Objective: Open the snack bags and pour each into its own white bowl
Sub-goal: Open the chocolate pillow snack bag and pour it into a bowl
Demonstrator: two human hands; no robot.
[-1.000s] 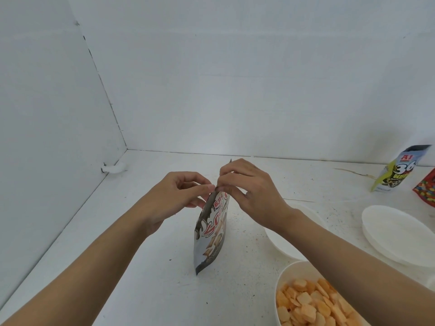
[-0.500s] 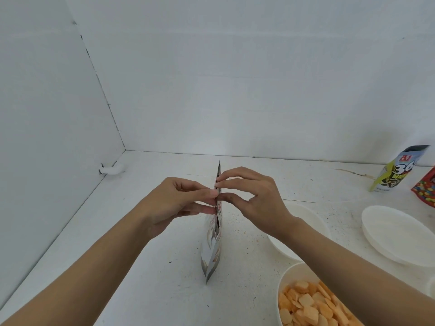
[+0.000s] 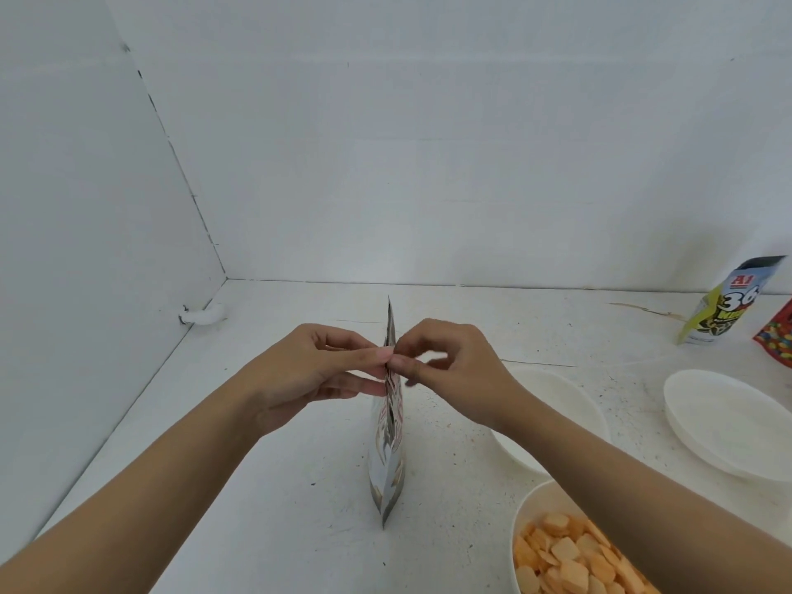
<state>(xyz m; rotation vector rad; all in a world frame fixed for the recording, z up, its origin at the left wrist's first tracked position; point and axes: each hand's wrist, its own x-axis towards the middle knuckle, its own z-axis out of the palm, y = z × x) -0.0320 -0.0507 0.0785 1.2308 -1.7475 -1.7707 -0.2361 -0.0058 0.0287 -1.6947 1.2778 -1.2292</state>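
My left hand (image 3: 308, 373): fingers clamped on top seam of snack bag (image 3: 388, 460). Bag upright, edge-on to me, long axis vertical, base down at counter (image 3: 278, 529), dead between hands. My right hand (image 3: 452, 370): fingers pinching same seam, opposite face. Empty white bowl (image 3: 561, 405) just right.

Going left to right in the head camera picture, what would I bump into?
left hand → held snack bag → right hand → empty white bowl → yellow-and-grey snack bag
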